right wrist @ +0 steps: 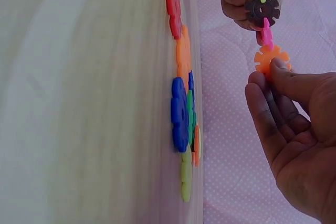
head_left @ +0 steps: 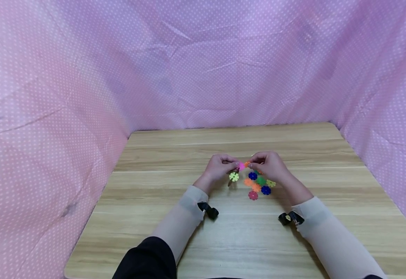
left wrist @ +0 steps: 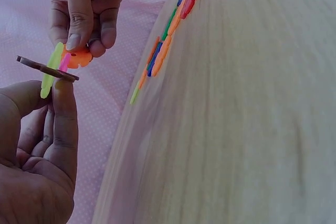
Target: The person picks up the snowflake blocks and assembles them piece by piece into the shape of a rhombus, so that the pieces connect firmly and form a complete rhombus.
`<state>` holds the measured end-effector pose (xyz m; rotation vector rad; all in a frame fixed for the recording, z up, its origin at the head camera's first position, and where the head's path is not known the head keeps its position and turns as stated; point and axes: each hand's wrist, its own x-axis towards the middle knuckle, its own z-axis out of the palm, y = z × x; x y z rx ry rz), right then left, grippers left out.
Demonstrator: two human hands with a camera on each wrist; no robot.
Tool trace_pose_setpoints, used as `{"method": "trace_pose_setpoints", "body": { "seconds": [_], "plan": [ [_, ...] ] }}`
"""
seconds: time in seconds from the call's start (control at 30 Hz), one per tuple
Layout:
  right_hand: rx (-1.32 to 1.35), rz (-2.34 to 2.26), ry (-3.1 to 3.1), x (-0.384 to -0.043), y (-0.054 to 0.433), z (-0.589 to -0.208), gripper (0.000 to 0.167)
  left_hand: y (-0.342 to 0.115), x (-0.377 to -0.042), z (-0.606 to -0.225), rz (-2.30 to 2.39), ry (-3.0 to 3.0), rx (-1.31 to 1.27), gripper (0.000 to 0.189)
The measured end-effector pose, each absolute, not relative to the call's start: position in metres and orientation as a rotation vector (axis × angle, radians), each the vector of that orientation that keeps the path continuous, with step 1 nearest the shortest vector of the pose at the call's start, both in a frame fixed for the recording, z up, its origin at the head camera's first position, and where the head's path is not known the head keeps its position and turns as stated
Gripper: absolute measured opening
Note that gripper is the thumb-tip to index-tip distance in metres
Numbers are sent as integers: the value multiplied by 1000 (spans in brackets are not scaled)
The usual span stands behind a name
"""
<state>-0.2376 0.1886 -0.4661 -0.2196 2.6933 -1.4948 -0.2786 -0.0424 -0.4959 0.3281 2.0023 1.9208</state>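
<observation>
Notched plastic snowflake discs meet in a row between the two hands. My left hand (head_left: 217, 168) grips a joined piece by its dark brown disc (right wrist: 262, 10). A yellow-green disc (head_left: 234, 176) crosses that brown one, and a pink disc (right wrist: 266, 34) stands on its other side. Between thumb and fingers, my right hand (head_left: 271, 166) pinches an orange disc (right wrist: 269, 59). The orange disc's edge is right at the pink disc; I cannot tell whether their slots are engaged. Both hands are held above the table, close together.
Loose discs lie on the wooden table (head_left: 175, 155) below the hands, among them a red disc (head_left: 253, 195), a blue disc (head_left: 266, 190), a green disc (head_left: 261, 181) and several others. Pink dotted cloth (head_left: 203, 77) hangs beyond the table's far edge and along both sides.
</observation>
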Motion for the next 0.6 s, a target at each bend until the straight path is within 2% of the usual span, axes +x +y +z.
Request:
{"method": "trace_pose_setpoints", "body": {
  "seconds": [0.2, 0.37, 0.6],
  "plan": [
    [-206, -1486, 2762, -236, 185, -466, 1, -41, -276, -494, 1926, 1992, 306, 11],
    [-228, -1496, 2822, -236, 182, -468, 10, -39, -275, -493, 1936, 1964, 299, 10],
    [-307, -1435, 2890, -237, 177, -468, 14, -39, -276, -494, 1909, 1967, 338, 8]
  ]
}}
